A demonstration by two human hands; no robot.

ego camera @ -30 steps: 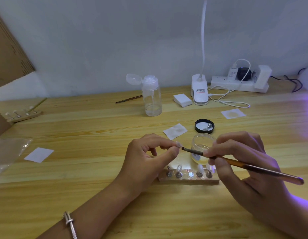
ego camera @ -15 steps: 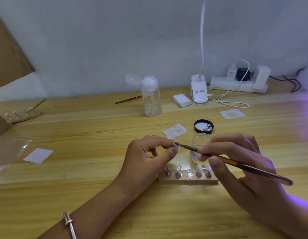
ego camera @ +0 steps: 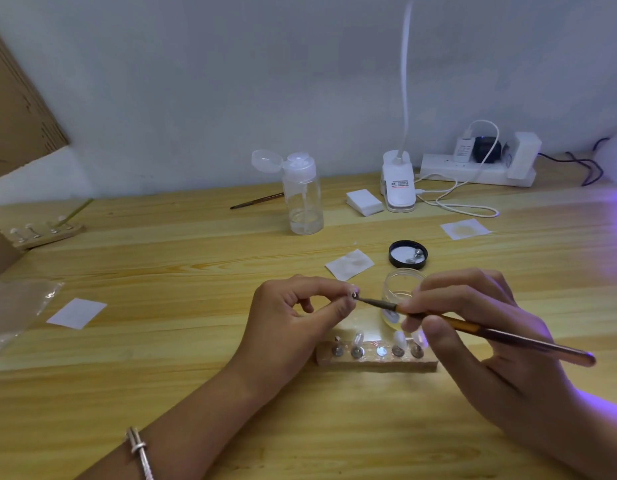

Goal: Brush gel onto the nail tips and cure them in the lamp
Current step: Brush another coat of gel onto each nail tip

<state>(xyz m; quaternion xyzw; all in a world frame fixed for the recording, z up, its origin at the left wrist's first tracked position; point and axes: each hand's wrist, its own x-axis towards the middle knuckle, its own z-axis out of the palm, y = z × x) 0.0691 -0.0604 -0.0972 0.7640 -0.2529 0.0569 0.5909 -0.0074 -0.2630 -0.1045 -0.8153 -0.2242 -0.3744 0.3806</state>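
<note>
Nail tip point(ego camera: 354, 294) btw hands point(ego camera: 293, 318) point(ego camera: 494, 344) (brush point(ego camera: 501, 336) touching).

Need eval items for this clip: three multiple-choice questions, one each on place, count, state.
1. The black lid, relative to the glass jar: A on it; B behind it; C in front.
2. Metal pegs in the near wooden holder: A three; B eight; C five.
3. The brush tip: A touches the nail tip the left hand pinches; B in the jar; C touches nothing.
B, lid lies beyond the open jar; C, five pegs show; A, bristles meet the pinched tip.
</note>
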